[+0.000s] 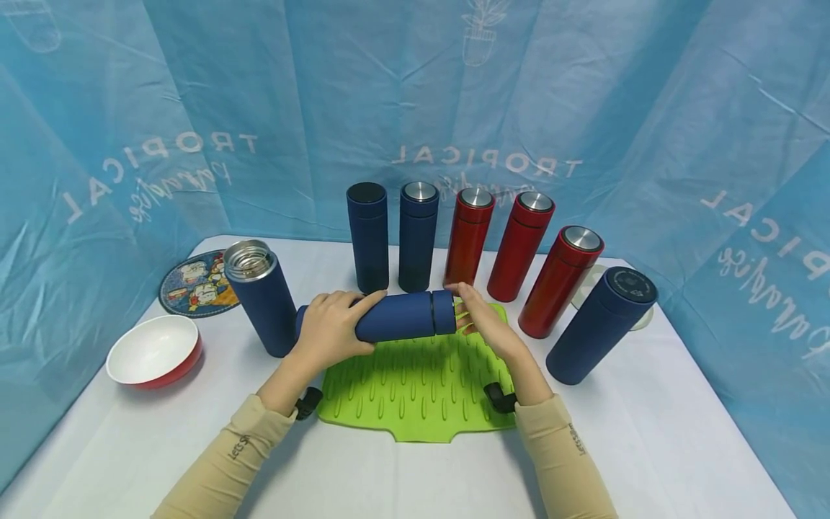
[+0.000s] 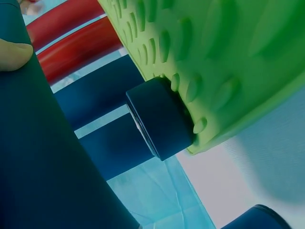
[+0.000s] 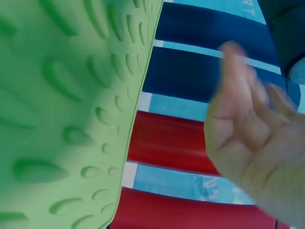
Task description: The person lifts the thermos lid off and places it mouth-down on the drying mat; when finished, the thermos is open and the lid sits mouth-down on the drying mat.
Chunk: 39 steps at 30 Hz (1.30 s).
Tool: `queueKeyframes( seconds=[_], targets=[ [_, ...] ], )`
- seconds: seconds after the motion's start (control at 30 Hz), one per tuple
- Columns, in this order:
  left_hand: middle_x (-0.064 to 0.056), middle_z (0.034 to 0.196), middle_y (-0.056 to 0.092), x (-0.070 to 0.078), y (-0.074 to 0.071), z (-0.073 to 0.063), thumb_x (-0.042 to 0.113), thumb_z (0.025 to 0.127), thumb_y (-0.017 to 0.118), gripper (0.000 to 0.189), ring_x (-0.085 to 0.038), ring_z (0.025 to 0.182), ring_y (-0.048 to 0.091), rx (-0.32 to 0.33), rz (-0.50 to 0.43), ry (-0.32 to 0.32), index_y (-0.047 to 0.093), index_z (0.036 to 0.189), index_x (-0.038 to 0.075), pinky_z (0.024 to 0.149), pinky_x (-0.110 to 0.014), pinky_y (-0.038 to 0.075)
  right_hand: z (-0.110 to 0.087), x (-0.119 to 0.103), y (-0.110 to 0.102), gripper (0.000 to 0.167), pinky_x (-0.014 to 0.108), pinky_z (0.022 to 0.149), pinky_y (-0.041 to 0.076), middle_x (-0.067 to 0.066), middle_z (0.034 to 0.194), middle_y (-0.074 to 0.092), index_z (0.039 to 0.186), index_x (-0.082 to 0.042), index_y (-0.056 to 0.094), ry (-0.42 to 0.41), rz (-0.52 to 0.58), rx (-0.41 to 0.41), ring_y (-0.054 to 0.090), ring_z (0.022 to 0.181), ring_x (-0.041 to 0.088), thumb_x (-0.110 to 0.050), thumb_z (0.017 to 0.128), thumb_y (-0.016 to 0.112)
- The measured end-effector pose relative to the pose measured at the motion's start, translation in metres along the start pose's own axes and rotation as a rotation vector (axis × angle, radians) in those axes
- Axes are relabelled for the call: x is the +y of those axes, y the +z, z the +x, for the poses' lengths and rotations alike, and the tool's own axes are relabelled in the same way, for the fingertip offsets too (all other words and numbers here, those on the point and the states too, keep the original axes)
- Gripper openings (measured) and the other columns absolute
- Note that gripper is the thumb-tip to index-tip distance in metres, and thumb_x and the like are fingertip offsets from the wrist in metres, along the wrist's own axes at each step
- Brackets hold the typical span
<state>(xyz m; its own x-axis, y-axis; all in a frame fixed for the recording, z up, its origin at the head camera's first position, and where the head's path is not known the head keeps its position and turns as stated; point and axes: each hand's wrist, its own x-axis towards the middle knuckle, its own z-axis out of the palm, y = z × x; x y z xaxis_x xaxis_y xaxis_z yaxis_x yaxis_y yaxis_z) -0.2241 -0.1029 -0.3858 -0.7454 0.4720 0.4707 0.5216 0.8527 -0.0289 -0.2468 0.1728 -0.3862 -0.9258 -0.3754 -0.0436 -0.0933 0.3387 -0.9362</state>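
My left hand (image 1: 332,324) grips a dark blue thermos bottle (image 1: 398,317) by its body and holds it sideways above a lime green ridged mat (image 1: 415,393). Its lid end points right, towards my right hand (image 1: 489,324), whose fingers are loosely extended beside the lid. In the right wrist view that hand (image 3: 252,124) is slightly blurred and holds nothing, apart from the bottle's end. A separate dark blue lid (image 2: 159,119) stands on the mat in the left wrist view; the held bottle hides it from the head view. At left stands an uncapped blue thermos (image 1: 262,303) with a steel mouth.
Two blue thermoses (image 1: 369,238) and several red ones (image 1: 470,234) stand along the back, curving right to another blue thermos (image 1: 599,324). A red and white bowl (image 1: 155,349) and a patterned round mat (image 1: 201,285) lie left. Blue curtains (image 1: 337,86) surround the table.
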Motion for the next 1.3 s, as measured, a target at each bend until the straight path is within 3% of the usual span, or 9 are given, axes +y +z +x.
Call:
queueKeyframes(
  seconds=[0.1,0.2,0.5,0.67,0.8,0.9,1.0,1.13,1.3],
  targets=[
    [-0.011,0.105,0.062,0.000,-0.001,0.000,0.043,0.053,0.086,0.089,-0.030,0.092,0.060,-0.001,0.016,0.010,0.051,0.133,0.027,0.080,-0.047,0.046,0.001,-0.004,0.001,0.071,0.036,0.067,0.044,0.018,0.090,0.059,0.128,-0.009,0.045,0.118,-0.027,0.031,0.063,0.072,0.027,-0.066,0.089,0.031],
    [-0.011,0.106,0.062,0.000,-0.001,-0.001,0.043,0.053,0.086,0.089,-0.030,0.093,0.060,-0.006,0.019,0.011,0.051,0.133,0.026,0.081,-0.047,0.046,0.000,-0.005,0.000,0.058,0.034,0.065,0.044,0.018,0.084,0.057,0.125,-0.010,0.044,0.127,-0.015,-0.013,0.064,0.069,0.032,-0.056,0.091,0.040],
    [-0.010,0.109,0.062,-0.001,-0.001,0.000,0.043,0.054,0.086,0.089,-0.029,0.095,0.060,-0.032,0.001,-0.001,0.050,0.134,0.027,0.082,-0.047,0.046,-0.004,0.000,-0.011,0.067,0.043,0.085,0.045,0.009,0.131,0.035,0.133,-0.019,0.030,-0.148,-0.014,-0.144,0.046,0.107,0.029,-0.012,0.079,0.068],
    [-0.011,0.109,0.062,-0.001,-0.001,0.001,0.044,0.053,0.086,0.090,-0.030,0.095,0.060,-0.028,0.002,0.004,0.050,0.134,0.027,0.082,-0.047,0.046,-0.004,0.001,-0.013,0.092,0.048,0.093,0.042,0.006,0.144,0.024,0.142,-0.024,0.020,-0.267,-0.051,-0.157,0.034,0.126,0.032,-0.016,0.071,0.078],
    [-0.012,0.107,0.062,-0.002,-0.001,0.001,0.044,0.053,0.086,0.090,-0.031,0.094,0.060,-0.015,0.014,0.015,0.050,0.133,0.026,0.081,-0.047,0.046,-0.003,-0.004,-0.011,0.086,0.053,0.093,0.041,0.011,0.149,0.014,0.148,-0.030,0.006,-0.126,-0.012,-0.136,0.034,0.127,0.036,-0.046,0.084,0.061],
    [-0.011,0.106,0.062,-0.002,-0.001,0.002,0.043,0.053,0.086,0.090,-0.030,0.093,0.060,-0.002,0.018,0.023,0.051,0.133,0.026,0.080,-0.047,0.046,0.001,-0.010,-0.007,0.079,0.050,0.086,0.046,0.020,0.133,0.042,0.145,-0.019,0.021,0.070,0.014,-0.058,0.054,0.108,0.038,-0.068,0.085,0.038],
    [-0.011,0.105,0.062,-0.002,-0.001,0.003,0.042,0.053,0.086,0.088,-0.029,0.091,0.060,0.006,0.017,0.032,0.051,0.133,0.026,0.080,-0.047,0.047,0.004,-0.013,-0.003,0.076,0.042,0.075,0.051,0.019,0.105,0.058,0.132,-0.009,0.039,0.206,0.026,-0.013,0.066,0.081,0.032,-0.069,0.086,0.033],
    [-0.010,0.105,0.062,-0.001,0.001,0.003,0.043,0.053,0.086,0.088,-0.029,0.090,0.060,0.005,0.019,0.038,0.052,0.132,0.026,0.079,-0.047,0.047,0.003,-0.011,-0.003,0.055,0.030,0.061,0.051,0.017,0.103,0.055,0.128,-0.009,0.039,0.222,0.062,-0.043,0.066,0.065,0.024,-0.051,0.093,0.041],
    [-0.010,0.107,0.062,0.000,0.001,0.002,0.044,0.052,0.086,0.090,-0.029,0.093,0.060,-0.020,0.017,0.015,0.051,0.133,0.027,0.082,-0.047,0.046,0.000,-0.005,-0.008,0.050,0.034,0.063,0.053,0.020,0.119,0.047,0.134,-0.015,0.032,0.123,0.120,-0.114,0.060,0.081,0.034,-0.035,0.092,0.050]
  ],
)
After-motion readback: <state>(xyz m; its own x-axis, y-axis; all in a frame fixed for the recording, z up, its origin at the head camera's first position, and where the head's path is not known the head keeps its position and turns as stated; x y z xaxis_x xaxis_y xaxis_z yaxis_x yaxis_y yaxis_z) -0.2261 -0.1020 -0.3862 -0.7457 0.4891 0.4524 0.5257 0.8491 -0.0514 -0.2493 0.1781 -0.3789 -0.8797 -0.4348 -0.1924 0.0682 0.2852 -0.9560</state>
